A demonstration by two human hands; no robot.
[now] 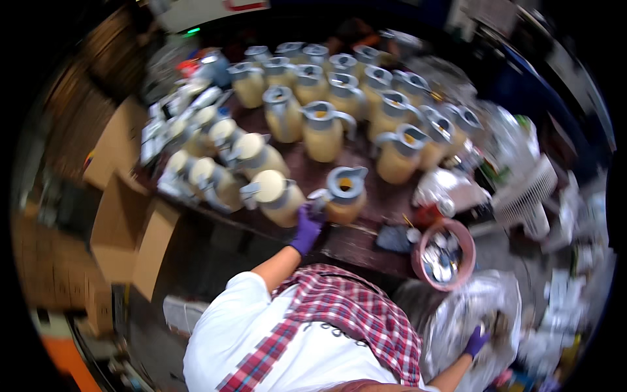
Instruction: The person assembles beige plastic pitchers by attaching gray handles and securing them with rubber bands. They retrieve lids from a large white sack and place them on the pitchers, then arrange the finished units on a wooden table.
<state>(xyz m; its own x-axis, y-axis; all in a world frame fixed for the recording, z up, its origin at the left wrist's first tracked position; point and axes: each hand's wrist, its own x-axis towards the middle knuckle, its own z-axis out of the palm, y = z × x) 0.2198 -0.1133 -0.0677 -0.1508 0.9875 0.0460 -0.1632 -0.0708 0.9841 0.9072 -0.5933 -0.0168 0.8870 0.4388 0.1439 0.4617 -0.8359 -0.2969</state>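
My left hand (307, 232), in a purple glove, is closed at the handle of a cream jug (345, 208) near the table's front edge. That jug has a grey collar and spout, and its top is open with yellow showing inside. Beside it, to the left, a similar jug (281, 204) wears a round cream lid. Down at the right, my right hand (477, 341), also purple-gloved, reaches over a large clear plastic bag (450, 326). Its fingers look closed around something small and whitish, too blurred to name.
Several open-topped jugs (323, 140) crowd the dark table (366, 245); lidded ones (251, 153) stand at left. A pink bucket (473, 253) of round pieces is at the right front corner, near a white fan (529, 196). An open cardboard box (124, 228) stands left.
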